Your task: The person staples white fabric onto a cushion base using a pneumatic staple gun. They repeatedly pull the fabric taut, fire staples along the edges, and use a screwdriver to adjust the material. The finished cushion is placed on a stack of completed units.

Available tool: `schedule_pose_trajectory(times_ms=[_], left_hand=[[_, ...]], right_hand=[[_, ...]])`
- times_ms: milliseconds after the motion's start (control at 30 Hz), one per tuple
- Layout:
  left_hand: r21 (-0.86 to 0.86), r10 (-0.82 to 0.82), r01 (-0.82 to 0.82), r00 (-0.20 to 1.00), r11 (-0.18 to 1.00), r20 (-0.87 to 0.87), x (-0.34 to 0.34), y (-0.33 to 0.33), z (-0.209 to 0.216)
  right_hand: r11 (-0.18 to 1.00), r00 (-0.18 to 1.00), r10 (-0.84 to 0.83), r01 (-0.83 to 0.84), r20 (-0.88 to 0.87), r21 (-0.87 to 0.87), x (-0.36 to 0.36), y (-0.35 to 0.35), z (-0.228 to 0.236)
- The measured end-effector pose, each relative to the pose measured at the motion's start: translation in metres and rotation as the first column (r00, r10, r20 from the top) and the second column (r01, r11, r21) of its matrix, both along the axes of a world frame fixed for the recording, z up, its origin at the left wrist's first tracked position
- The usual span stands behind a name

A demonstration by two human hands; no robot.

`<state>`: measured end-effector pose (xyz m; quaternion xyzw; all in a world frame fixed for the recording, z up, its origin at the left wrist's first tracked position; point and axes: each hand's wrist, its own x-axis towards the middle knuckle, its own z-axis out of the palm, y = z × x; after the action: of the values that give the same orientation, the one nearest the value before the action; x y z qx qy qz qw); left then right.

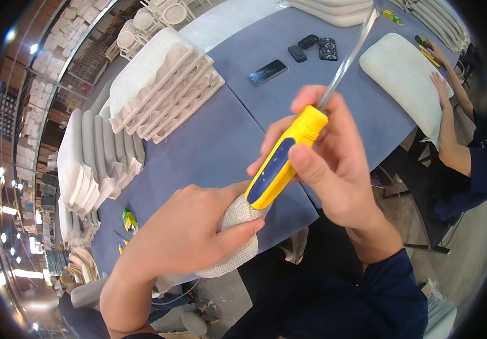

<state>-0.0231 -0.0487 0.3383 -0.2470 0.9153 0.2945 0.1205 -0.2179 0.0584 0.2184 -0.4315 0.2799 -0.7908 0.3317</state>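
My right hand [345, 175] is closed around the yellow and blue handle of a screwdriver [274, 169], whose metal shaft slants up and away to the right. The butt of the handle is against or just over a light grey woven-fabric padded piece [235, 251]. My left hand [190, 226] grips that piece near the table's front edge, thumb along its near side and the other fingers hidden behind it. Much of the piece is covered by my left hand.
Stacked fabric-covered pads [99, 152] and scalloped-edged pads [164, 85] stand on the blue-grey table [198, 147] at left. A phone [267, 73] and small black items [311, 48] lie farther back. At right, another person's hands [440, 85] are at a large pale pad [401, 73].
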Motion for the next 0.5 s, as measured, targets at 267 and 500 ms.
schedule_pose_trajectory(times_ms=[267,500], left_hand=[[-0.050,-0.036,0.040,0.997,0.998,0.065,0.007,0.000,-0.003],[-0.025,-0.045,0.046,0.999,0.999,0.005,0.007,-0.002,-0.004]], right_hand=[[0.995,0.995,0.068,-0.072,0.069,0.065,-0.002,-0.006,-0.006],[0.995,0.986,-0.096,0.092,-0.134,-0.041,0.010,0.007,0.009]])
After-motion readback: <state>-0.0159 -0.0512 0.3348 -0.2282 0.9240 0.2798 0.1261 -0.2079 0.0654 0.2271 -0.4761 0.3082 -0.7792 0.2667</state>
